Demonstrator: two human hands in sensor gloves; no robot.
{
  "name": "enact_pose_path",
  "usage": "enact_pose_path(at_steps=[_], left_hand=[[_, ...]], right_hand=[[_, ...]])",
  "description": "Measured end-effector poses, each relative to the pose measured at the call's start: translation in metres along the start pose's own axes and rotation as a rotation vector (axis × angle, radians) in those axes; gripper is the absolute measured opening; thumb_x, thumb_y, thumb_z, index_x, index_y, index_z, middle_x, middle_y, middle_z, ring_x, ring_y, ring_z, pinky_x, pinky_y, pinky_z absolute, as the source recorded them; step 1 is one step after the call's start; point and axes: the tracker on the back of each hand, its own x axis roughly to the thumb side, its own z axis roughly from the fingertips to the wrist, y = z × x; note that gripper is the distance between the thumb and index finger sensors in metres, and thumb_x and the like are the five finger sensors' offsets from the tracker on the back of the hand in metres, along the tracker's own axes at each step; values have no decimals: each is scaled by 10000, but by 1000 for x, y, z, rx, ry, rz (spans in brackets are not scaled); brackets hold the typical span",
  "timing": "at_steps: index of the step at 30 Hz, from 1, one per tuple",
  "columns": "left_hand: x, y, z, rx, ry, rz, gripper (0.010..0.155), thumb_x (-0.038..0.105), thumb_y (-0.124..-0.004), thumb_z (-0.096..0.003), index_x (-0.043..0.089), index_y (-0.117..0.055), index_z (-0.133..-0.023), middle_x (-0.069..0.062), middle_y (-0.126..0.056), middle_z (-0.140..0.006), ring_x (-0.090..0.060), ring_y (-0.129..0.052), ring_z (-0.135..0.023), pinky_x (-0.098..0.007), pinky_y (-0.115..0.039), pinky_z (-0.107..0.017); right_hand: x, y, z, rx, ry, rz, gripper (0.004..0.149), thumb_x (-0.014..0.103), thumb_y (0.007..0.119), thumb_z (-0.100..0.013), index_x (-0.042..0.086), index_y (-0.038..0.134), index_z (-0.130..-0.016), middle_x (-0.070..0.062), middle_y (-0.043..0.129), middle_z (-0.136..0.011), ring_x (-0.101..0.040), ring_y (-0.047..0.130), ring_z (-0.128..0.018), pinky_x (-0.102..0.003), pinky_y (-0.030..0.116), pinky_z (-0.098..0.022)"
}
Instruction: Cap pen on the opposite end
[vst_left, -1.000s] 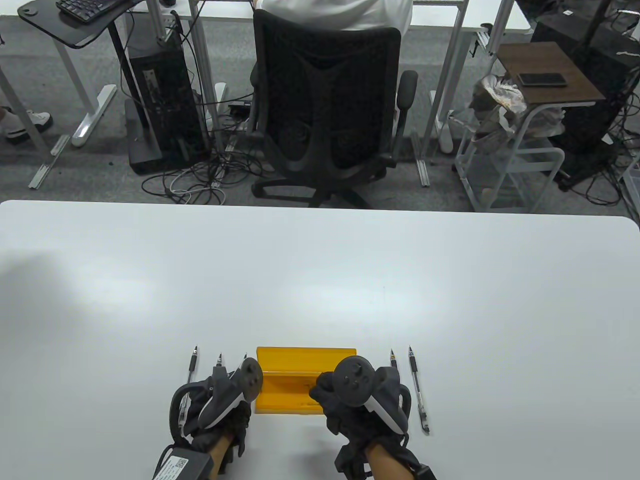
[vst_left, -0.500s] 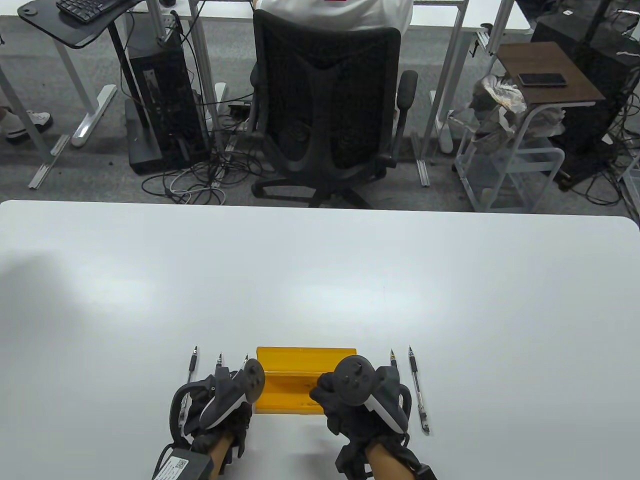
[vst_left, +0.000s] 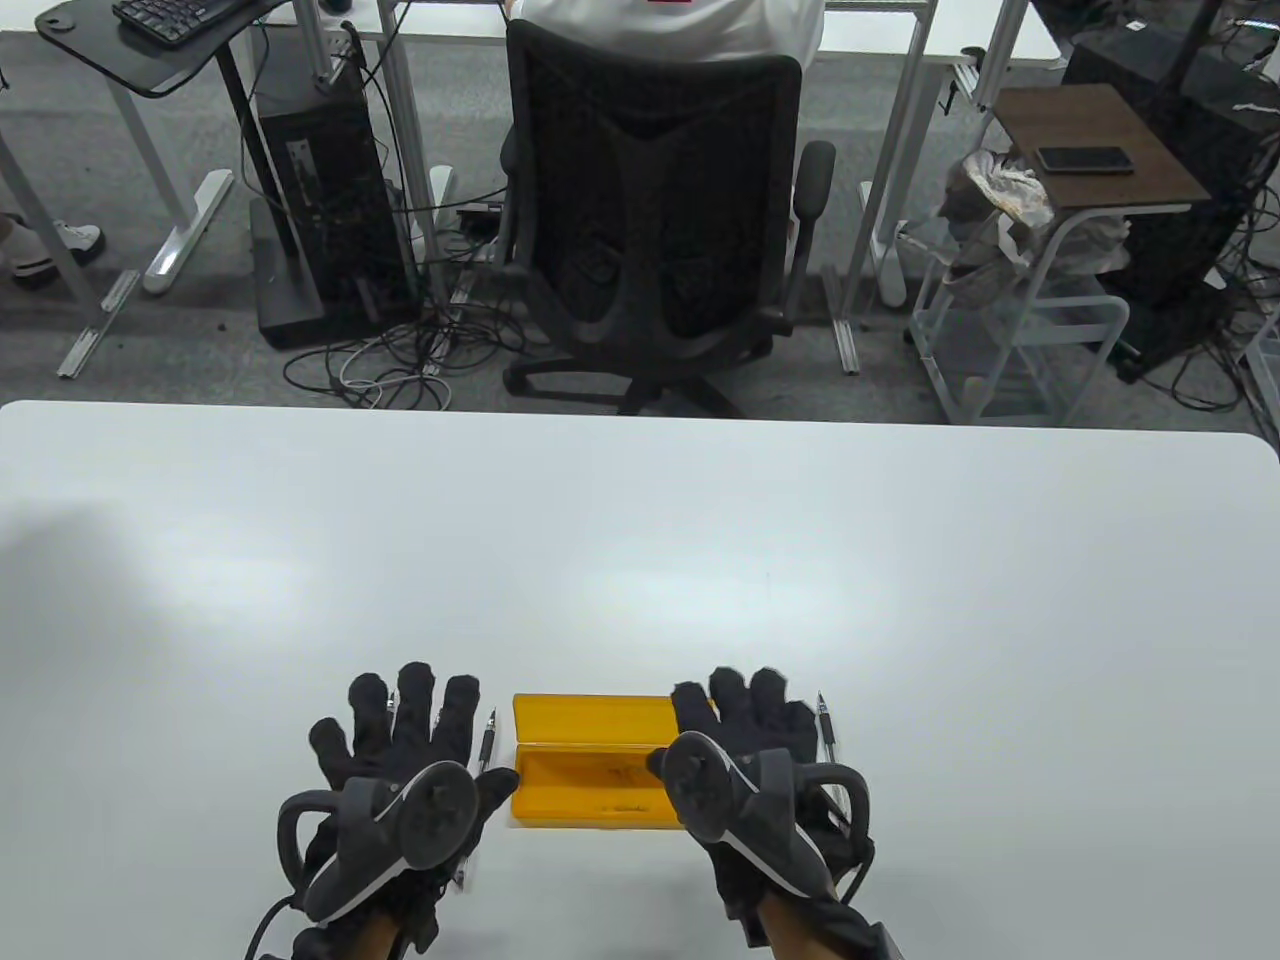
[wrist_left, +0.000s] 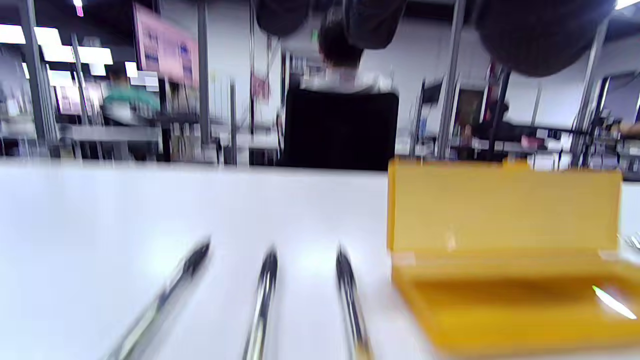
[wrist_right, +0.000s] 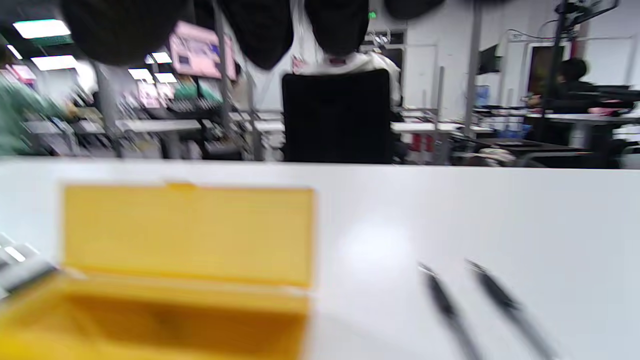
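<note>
Hovering flat with fingers spread and holding nothing, the left hand (vst_left: 400, 745) and right hand (vst_left: 750, 745) flank the open yellow plastic case (vst_left: 590, 765) on the white surface (vst_left: 640, 560) — slim black pens (wrist_left: 265, 285) lie beneath both; blind grasping could scatter them.

Left hand (vst_left: 395, 735), lower left of the table view: black fabric sensor glove, padded fingertips. Dark grey tracker (vst_left: 400, 825) strapped to its back, round face, ring-shaped loop, pale stripe along the handle; thin black cable trails off the bottom edge. Right hand (vst_left: 750, 730), lower right: matching black glove, same grey tracker (vst_left: 745, 810) with loop and white stripe; black strap at the wrist.
</note>
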Motion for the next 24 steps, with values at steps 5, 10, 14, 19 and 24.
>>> enact_pose_path(at_steps=[5,10,14,19,24], left_hand=[[-10,-10,0,-106,11,56,913,710,-654,-482,253,-317,-1197,-282,-144,-1248,-715,-39,-1019,-926,-152,-549],[-15,-11,2,-45,37,102,827,636,-723,-499,231,-463,-1172,-272,-461,-1233,-657,-318,-1086,-905,-218,-590],[-15,-12,1,-43,43,101,804,620,-729,-504,234,-486,-1166,-269,-478,-1227,-637,-348,-1091,-897,-232,-601],[-13,-17,-2,-65,57,95,804,613,-732,-506,227,-482,-1165,-273,-477,-1226,-632,-351,-1093,-896,-229,-599],[-13,-20,-6,-81,69,74,815,615,-732,-504,220,-471,-1167,-265,-482,-1227,-620,-361,-1100,-896,-222,-602]], right_hand=[[-23,14,1,205,95,-34,872,615,670,-399,174,531,-1138,-249,373,-1192,-615,261,-1013,-829,331,-615],[-20,22,0,203,83,25,842,605,689,-390,181,600,-1111,-230,434,-1189,-595,314,-1031,-823,343,-627],[-18,24,0,198,79,39,823,601,697,-388,173,644,-1089,-218,451,-1188,-581,326,-1040,-815,349,-638],[-17,29,0,216,58,46,799,598,698,-389,169,677,-1063,-212,455,-1185,-574,337,-1041,-811,355,-639],[-15,35,-1,241,43,40,808,598,693,-391,177,642,-1079,-209,449,-1186,-571,343,-1041,-809,357,-639]])
